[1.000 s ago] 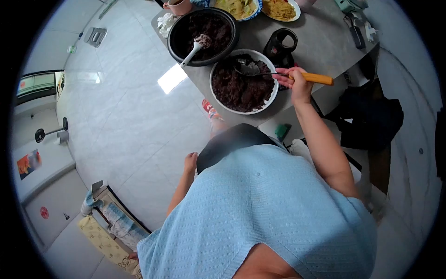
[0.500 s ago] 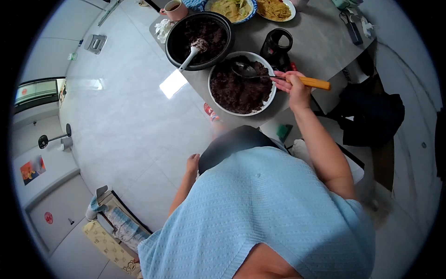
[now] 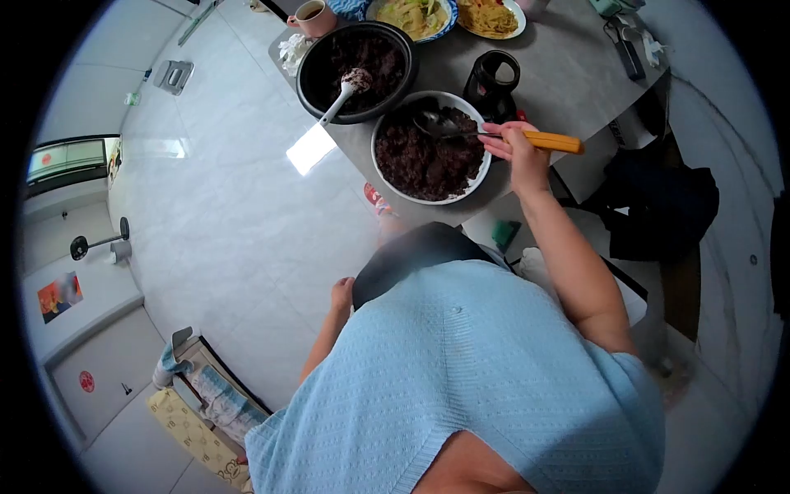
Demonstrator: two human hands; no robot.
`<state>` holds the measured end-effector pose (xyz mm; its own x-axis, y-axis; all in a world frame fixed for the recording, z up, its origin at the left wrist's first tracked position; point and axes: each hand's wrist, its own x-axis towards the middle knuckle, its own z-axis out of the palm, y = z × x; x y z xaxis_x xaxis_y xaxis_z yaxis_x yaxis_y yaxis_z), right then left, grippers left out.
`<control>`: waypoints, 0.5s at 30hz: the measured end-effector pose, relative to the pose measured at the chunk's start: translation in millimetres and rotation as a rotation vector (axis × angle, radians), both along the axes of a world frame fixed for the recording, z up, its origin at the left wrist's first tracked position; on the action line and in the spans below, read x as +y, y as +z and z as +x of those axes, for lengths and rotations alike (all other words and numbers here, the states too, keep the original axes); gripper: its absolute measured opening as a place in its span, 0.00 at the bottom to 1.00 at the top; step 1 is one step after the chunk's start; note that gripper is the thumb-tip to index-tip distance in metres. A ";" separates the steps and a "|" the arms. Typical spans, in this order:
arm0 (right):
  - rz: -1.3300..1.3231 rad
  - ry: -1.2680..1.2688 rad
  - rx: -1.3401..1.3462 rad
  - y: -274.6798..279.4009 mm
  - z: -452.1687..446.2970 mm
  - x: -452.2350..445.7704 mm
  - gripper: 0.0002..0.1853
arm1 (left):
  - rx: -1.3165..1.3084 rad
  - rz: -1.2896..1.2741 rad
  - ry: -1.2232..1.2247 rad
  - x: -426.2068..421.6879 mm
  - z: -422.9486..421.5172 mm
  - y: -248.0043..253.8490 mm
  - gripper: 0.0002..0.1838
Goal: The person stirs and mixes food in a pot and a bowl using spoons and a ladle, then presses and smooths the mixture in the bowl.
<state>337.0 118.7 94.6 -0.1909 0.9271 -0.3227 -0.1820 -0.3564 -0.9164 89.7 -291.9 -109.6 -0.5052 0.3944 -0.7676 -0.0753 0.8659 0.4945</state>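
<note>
My right hand [image 3: 520, 156] grips a large metal spoon by its orange-yellow handle [image 3: 555, 142]. The spoon's bowl [image 3: 432, 123] rests in a dark, sticky, rice-like food [image 3: 424, 160] near the far side of a white round bowl [image 3: 375, 156]. Down by my hip, beside the dark shorts [image 3: 395, 263], hangs my left hand [image 3: 342, 294]. Its visible fingers are curled in and nothing shows in them; its inner side is hidden. Touching or nearly touching the white bowl is a black pot [image 3: 306, 95] of the same dark food, with a white paddle [image 3: 336, 105] leaning in it.
A dark jar-like container with a handle [image 3: 494, 76] stands just beyond the white bowl on the grey table [image 3: 568, 90]. Farther back are a blue-rimmed dish [image 3: 451, 20], a plate of shredded food [image 3: 490, 18], a pink mug [image 3: 313, 18] and crumpled tissue [image 3: 294, 53]. Dark clothing [image 3: 658, 198] hangs at right.
The view has shifted very slightly. The spoon stays in the white bowl with my right hand on its handle, nearly in the same place. My left hand remains by my hip.
</note>
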 end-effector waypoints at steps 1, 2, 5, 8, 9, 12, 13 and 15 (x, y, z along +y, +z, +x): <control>0.007 0.023 -0.019 7.4 5.6 1.5 0.11 | -0.029 0.066 0.062 -12.4 -5.4 -25.4 0.19; 0.007 0.025 -0.021 14.2 10.4 1.9 0.11 | -0.061 0.130 0.125 -20.7 -6.5 -39.4 0.19; 0.042 0.018 -0.108 19.1 20.4 3.5 0.12 | -0.057 0.163 0.052 0.9 5.2 9.6 0.19; -0.068 -0.085 -0.030 0.1 5.5 -2.6 0.12 | -0.090 0.150 -0.089 19.4 23.5 70.3 0.21; -0.067 -0.072 0.021 -10.5 4.3 -1.7 0.12 | -0.107 0.147 -0.151 22.9 26.0 84.2 0.21; 0.005 0.008 -0.008 4.7 2.9 -1.1 0.12 | -0.187 0.105 -0.220 7.5 35.3 112.1 0.22; 0.011 0.012 -0.016 12.8 4.7 -1.3 0.11 | -0.217 0.085 -0.223 3.1 37.7 118.8 0.22; 0.053 -0.011 -0.042 26.6 9.3 1.1 0.11 | -0.265 0.047 -0.231 -4.8 42.7 132.4 0.22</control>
